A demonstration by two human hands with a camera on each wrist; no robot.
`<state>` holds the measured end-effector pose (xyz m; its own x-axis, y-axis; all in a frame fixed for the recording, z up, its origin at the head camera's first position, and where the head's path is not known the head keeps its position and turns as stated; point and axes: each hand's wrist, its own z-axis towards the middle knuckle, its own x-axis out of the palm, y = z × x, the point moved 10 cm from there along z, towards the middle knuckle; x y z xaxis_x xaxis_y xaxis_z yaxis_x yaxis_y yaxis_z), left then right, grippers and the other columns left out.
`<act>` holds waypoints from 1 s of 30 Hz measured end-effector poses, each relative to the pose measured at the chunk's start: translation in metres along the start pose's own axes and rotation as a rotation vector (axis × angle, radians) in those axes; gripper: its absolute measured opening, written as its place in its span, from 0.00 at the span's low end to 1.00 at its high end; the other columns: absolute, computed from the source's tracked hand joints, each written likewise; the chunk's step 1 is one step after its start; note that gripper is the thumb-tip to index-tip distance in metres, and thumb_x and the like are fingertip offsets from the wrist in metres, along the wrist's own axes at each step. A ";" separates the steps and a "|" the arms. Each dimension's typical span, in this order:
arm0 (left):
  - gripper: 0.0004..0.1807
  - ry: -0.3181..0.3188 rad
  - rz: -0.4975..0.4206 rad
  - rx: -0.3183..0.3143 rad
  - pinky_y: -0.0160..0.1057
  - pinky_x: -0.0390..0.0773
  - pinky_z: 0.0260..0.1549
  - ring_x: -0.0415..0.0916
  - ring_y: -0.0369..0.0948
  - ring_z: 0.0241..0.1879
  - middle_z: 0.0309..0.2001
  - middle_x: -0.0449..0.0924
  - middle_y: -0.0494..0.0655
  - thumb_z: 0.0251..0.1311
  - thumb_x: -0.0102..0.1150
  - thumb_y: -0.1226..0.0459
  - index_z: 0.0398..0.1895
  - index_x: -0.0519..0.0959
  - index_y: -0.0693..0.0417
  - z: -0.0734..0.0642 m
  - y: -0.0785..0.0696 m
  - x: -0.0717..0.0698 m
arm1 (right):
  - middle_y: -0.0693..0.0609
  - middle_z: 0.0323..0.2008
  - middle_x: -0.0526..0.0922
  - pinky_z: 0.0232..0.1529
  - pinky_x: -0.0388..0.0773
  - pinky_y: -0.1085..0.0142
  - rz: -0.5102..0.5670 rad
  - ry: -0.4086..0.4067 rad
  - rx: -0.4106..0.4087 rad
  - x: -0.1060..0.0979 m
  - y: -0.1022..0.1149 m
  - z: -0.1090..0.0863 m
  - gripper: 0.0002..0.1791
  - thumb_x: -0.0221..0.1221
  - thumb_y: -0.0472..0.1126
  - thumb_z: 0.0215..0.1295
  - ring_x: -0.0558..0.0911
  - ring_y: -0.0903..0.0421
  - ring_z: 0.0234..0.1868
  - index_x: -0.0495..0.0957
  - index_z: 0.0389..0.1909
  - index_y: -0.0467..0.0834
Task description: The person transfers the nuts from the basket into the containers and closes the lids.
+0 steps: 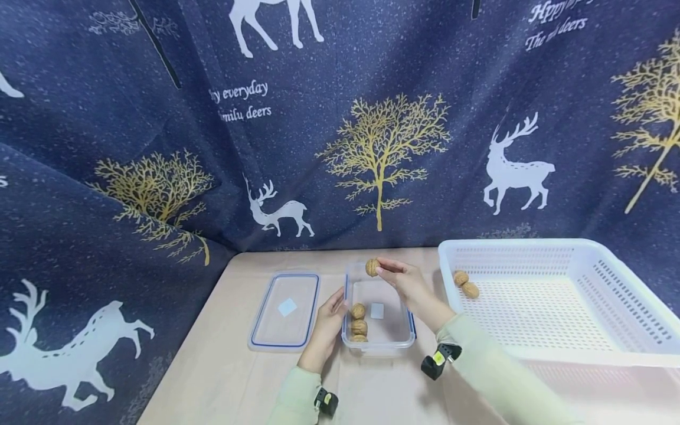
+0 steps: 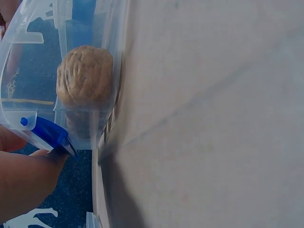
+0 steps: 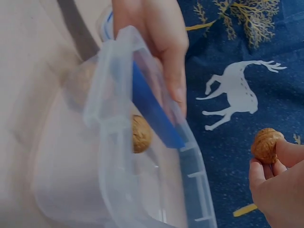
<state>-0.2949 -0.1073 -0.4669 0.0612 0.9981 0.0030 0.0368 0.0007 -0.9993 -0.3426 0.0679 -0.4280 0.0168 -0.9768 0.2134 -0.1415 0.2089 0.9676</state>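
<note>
My right hand point(image 1: 408, 287) pinches a brown walnut point(image 1: 372, 267) between thumb and fingertips, up over the far end of a clear plastic food container point(image 1: 378, 348). At the container's left side, my left hand point(image 1: 330, 319) holds the wall by a blue locking clip point(image 2: 50, 134); its thumb point(image 2: 33, 175) shows close by. Inside, several walnuts point(image 1: 358, 327) line up along the left wall. The right wrist view shows the held walnut point(image 3: 266, 145) beyond the container's wall, with the left hand point(image 3: 159, 42) at the clip side.
Left of the container lies its clear lid point(image 1: 285, 336) with a blue seal. A large white plastic basket point(image 1: 531, 319) stands on the right, two walnuts point(image 1: 470, 290) in its far left corner. A dark blue cloth point(image 1: 340, 147) with deer and trees hangs behind the table point(image 1: 228, 378).
</note>
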 end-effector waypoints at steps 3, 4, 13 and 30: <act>0.26 0.002 -0.001 0.002 0.53 0.55 0.69 0.52 0.61 0.70 0.69 0.55 0.70 0.70 0.43 0.71 0.69 0.57 0.73 0.001 0.000 0.000 | 0.38 0.57 0.76 0.58 0.75 0.70 0.012 -0.008 0.001 0.003 -0.008 0.001 0.23 0.58 0.29 0.64 0.79 0.60 0.48 0.71 0.60 0.29; 0.26 0.001 -0.003 0.002 0.53 0.55 0.69 0.52 0.61 0.70 0.69 0.55 0.70 0.70 0.43 0.71 0.68 0.57 0.73 0.001 -0.001 0.000 | 0.38 0.56 0.77 0.57 0.76 0.70 0.016 -0.013 0.000 0.003 -0.011 0.001 0.22 0.59 0.29 0.64 0.80 0.60 0.47 0.71 0.59 0.29; 0.26 0.001 0.001 -0.004 0.53 0.55 0.70 0.52 0.61 0.70 0.69 0.55 0.70 0.70 0.44 0.71 0.69 0.57 0.73 -0.001 -0.005 0.001 | 0.38 0.52 0.80 0.58 0.76 0.64 0.003 -0.073 0.021 0.009 -0.039 0.002 0.21 0.61 0.29 0.61 0.81 0.58 0.45 0.75 0.56 0.29; 0.27 -0.003 -0.007 0.013 0.53 0.55 0.69 0.52 0.60 0.70 0.70 0.55 0.67 0.70 0.45 0.69 0.70 0.58 0.69 0.014 0.021 -0.003 | 0.38 0.55 0.73 0.61 0.73 0.52 -0.105 -0.154 0.071 0.007 -0.078 0.016 0.20 0.62 0.32 0.62 0.77 0.43 0.53 0.76 0.54 0.32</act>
<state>-0.3081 -0.1097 -0.4888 0.0582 0.9983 0.0096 0.0241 0.0082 -0.9997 -0.3474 0.0441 -0.5041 -0.1154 -0.9898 0.0837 -0.2165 0.1073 0.9704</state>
